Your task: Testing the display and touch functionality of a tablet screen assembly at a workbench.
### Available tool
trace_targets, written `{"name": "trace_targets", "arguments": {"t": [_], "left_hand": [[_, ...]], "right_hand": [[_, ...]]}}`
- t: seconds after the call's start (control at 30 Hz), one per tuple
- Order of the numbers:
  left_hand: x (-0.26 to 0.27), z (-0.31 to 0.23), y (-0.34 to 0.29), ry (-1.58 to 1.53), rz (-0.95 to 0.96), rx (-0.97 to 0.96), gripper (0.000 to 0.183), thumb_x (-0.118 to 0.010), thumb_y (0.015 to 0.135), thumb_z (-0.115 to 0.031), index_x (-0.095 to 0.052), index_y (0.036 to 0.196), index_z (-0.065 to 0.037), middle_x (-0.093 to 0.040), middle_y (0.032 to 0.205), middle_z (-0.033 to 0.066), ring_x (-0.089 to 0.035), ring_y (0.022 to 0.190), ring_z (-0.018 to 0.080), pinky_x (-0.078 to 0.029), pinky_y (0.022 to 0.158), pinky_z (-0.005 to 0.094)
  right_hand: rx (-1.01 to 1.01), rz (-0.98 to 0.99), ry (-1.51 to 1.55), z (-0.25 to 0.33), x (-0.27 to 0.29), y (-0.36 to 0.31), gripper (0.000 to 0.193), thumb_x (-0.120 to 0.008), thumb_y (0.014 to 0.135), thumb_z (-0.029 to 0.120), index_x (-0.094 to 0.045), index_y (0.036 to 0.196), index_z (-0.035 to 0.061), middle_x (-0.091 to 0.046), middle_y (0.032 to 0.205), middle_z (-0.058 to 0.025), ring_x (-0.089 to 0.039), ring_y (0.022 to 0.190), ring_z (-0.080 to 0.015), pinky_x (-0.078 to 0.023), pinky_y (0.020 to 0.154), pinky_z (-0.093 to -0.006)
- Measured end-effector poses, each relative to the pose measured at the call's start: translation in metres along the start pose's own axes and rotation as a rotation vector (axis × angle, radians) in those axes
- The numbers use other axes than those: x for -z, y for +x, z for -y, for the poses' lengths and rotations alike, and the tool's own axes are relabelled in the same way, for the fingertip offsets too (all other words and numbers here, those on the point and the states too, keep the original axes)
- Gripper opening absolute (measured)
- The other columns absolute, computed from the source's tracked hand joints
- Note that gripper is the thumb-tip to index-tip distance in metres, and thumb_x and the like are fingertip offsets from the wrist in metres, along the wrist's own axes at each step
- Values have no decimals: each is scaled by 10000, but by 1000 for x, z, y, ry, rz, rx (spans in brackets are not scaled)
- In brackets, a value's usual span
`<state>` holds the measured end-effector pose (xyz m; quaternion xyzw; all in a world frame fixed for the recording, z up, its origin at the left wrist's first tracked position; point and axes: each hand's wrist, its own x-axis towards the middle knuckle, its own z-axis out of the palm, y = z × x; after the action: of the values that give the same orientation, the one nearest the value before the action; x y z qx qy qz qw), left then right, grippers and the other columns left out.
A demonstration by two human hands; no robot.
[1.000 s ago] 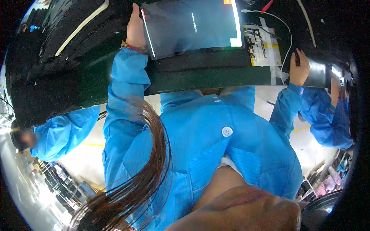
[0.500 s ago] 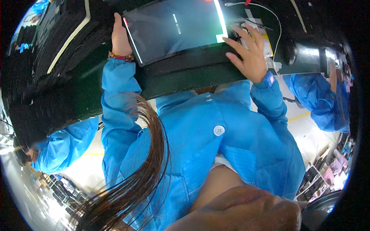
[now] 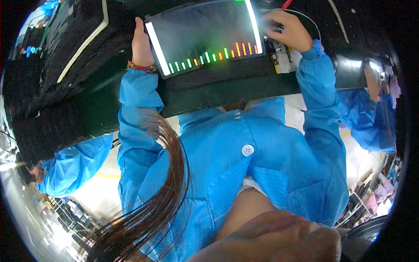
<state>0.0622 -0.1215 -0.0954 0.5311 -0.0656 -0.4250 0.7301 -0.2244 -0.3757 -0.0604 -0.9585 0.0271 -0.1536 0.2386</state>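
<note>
A flat tablet-like display panel (image 3: pixel 205 37) lies tilted on the dark bench at the top. Bright white bands light its two sides, and a row of green and orange bars runs along its near edge. My left hand (image 3: pixel 143 48) is closed on the panel's left edge, one digit stretched along it and the other fingers hidden. At the panel's right edge my right hand (image 3: pixel 291 31) has its fingers bent inward and bunched. Blur and glare hide whatever its fingertips hold. Below that hand lies a small board-like part (image 3: pixel 283 61) with yellow and white areas.
A white cable (image 3: pixel 317 27) curves behind my right hand, near a thin red item (image 3: pixel 286 5). Pale strips (image 3: pixel 83 48) run along the dark bench at left. People in blue sleeves (image 3: pixel 72 168) sit on both sides, and a shiny metallic object (image 3: pixel 349 63) stands at right.
My right hand has risen from the panel's lower right corner to its right edge, its spread fingers now bent. Coloured bars and a wider left white band have appeared on the screen.
</note>
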Motion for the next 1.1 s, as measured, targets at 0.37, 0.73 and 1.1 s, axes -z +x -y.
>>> {"name": "trace_targets", "arguments": {"t": [0.37,0.73,1.1], "left_hand": [[7,3,3,-12,42,-25,530,-363,933,-521,-624,965,-61,-666,842,59,-630,711,171,-504,665,279],[3,5,5,73,-44,-45,511,-377,936,-494,-598,1038,-44,-656,999,114,-632,871,252,-502,799,366],[-1,-1,-4,51,-15,-12,527,-360,940,-494,-592,1061,-37,-653,1019,115,-633,873,260,-497,811,382]], "right_hand": [[-192,-63,266,-14,-31,-1,290,-658,730,56,-559,998,102,-542,771,7,-497,703,-60,-436,641,-214],[-334,-375,58,-10,-8,-6,204,-672,795,157,-592,964,76,-602,1054,-66,-562,967,-123,-450,867,-301],[322,23,-362,87,-28,9,119,-584,804,134,-606,903,70,-521,1268,-41,-343,1295,-268,-223,1092,-485]]}}
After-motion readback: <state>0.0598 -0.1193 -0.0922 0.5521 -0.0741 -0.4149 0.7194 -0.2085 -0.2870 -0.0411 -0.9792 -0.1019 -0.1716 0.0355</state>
